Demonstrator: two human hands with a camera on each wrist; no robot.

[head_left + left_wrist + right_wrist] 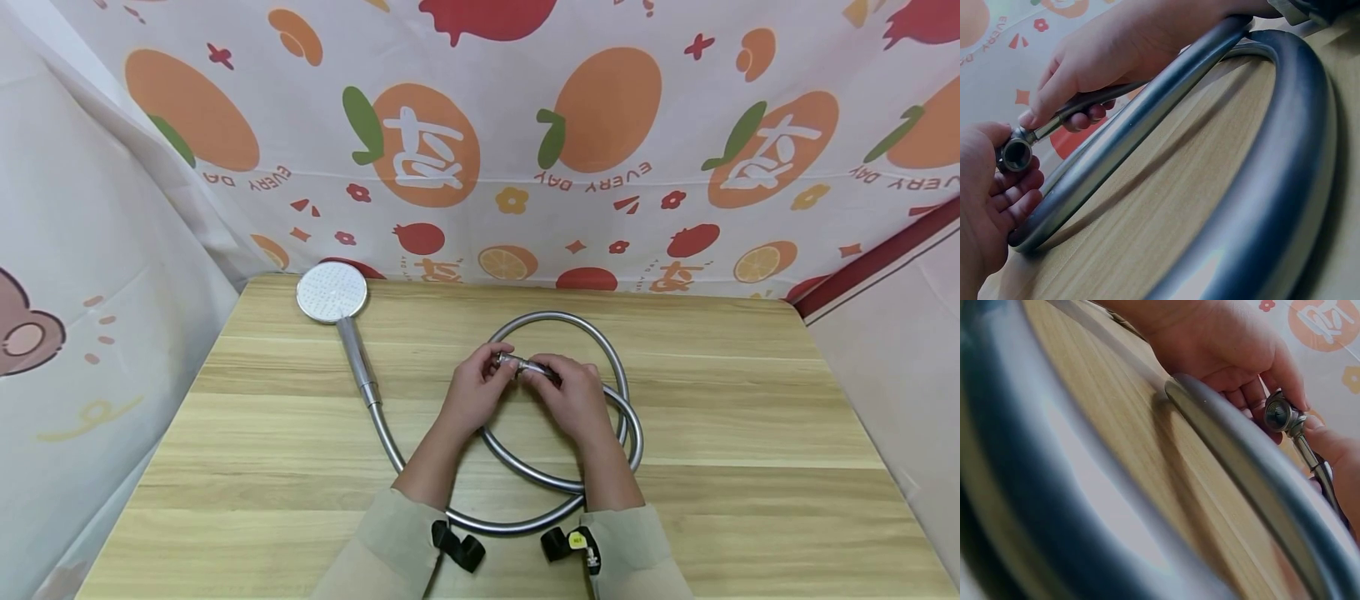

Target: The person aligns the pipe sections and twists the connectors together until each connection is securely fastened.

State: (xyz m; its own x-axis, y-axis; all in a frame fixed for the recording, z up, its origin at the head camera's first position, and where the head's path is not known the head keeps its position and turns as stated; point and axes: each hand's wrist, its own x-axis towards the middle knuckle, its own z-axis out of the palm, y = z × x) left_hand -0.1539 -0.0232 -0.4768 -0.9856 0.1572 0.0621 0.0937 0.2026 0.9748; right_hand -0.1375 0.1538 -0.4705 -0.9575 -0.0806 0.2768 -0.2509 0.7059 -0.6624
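Note:
A shower head (332, 292) with a grey handle lies at the table's left, joined to a silver shower hose (517, 528) that loops under my forearms. At the hose's free end is a metal nut (1016, 154), its threaded opening showing in the right wrist view. My left hand (477, 387) pinches this nut between thumb and fingers. Close beside it, my right hand (572, 395) grips the hose just behind the nut. Both hands are over the hose coil, the nut tilted against the hose end.
The wooden table (750, 433) carries the hose coil around and below my hands. A patterned cloth (525, 225) hangs along the back edge, and another pale cloth (97, 250) hangs at the left. Black straps (453, 546) sit on my sleeve cuffs.

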